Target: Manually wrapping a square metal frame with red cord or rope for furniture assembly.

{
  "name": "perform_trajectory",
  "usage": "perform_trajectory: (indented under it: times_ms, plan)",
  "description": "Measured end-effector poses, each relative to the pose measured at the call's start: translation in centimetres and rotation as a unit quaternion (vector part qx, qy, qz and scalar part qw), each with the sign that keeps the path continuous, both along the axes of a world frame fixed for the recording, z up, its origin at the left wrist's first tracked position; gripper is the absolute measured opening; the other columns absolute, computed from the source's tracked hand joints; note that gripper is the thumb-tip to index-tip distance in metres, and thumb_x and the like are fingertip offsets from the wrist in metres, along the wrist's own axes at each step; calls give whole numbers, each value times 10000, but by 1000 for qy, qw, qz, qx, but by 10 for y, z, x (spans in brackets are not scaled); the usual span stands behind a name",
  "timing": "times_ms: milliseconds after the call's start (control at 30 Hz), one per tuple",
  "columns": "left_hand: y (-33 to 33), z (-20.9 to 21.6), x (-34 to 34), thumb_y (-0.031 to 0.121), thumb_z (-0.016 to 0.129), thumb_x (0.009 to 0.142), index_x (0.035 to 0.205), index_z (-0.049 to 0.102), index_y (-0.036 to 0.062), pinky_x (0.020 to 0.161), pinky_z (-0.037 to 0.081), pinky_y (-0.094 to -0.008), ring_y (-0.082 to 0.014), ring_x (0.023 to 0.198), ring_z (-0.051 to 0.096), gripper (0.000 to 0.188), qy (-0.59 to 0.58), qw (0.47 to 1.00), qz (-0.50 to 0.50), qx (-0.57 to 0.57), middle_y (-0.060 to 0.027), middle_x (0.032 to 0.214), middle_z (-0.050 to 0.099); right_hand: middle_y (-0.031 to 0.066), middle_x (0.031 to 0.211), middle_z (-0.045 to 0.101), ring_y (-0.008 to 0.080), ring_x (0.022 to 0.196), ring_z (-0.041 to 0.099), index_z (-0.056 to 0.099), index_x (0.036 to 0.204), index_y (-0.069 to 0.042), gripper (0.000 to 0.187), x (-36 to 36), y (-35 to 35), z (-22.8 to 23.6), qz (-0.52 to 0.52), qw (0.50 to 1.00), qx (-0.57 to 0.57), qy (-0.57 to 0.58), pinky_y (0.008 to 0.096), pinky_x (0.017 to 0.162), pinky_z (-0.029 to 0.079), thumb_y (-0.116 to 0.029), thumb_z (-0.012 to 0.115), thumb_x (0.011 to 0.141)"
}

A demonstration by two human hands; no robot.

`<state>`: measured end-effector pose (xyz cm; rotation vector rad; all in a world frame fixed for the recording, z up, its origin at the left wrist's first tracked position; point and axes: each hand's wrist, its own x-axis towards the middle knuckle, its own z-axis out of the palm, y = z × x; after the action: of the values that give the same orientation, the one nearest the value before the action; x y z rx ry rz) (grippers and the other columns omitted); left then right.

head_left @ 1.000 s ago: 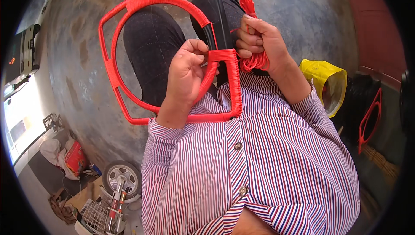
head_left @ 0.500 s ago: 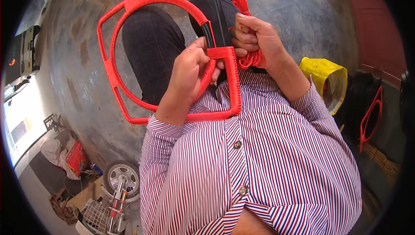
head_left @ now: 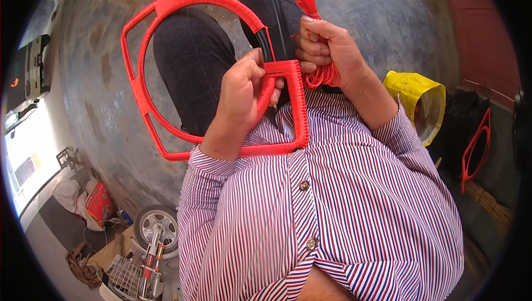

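**Left hand (head_left: 238, 88) closes round the red-wrapped black frame with an inner ring (head_left: 302, 112); right hand (head_left: 331, 52) clutches a bundle of looped red cord (head_left: 324, 78)**

On my feed, a second ago the left fingers were curled up by the ring's inner edge; now fingertips show past it, in the gap to the right of the ring. The frame has slid slightly leftward, and the right fist has come a little closer to it, cord and all.

The ring passes through the left hand's narrow grip, the frame's wide loop spreading to that hand's left, above the dark-trousered legs (head_left: 191, 60). Just above and right of the left hand I see bare black bars (head_left: 279, 24). The right hand is a tight fist, with cord sticking out above and below it. A yellow bag (head_left: 402, 88) stands beyond it, farther right.
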<state>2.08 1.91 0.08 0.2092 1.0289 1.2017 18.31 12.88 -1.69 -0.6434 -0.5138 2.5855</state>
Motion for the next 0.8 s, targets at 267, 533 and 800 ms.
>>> perform_trajectory:
  times_ms: [267, 533, 800]
  plan:
    - [0, -4, -1, 50, 366, 759, 1001, 543, -43, 460, 480, -293, -201, 534, 527, 314, 62, 998, -16, 15, -144, 781, 585, -65, 515, 284, 53, 429, 249, 409, 689, -133, 335, -1, -1, 0, 4, 1000, 6, -9, 243, 460, 306, -257, 467, 994]
    - [0, -3, -3, 65, 351, 781, 1076, 549, -56, 470, 488, -296, -206, 536, 546, 375, 11, 1000, -2, 14, -162, 912, 628, -63, 515, 282, 55, 434, 254, 410, 687, -130, 338, -2, -1, 0, 0, 1000, 13, -6, 245, 463, 312, -256, 460, 997]
    - [2, -1, 2, 74, 337, 809, 962, 544, -34, 433, 480, -297, -182, 473, 530, 279, 85, 996, -12, 18, -129, 751, 603, -61, 517, 286, 57, 434, 258, 414, 688, -128, 336, -3, -3, -1, 8, 1000, 10, -11, 245, 463, 317, -252, 459, 998]
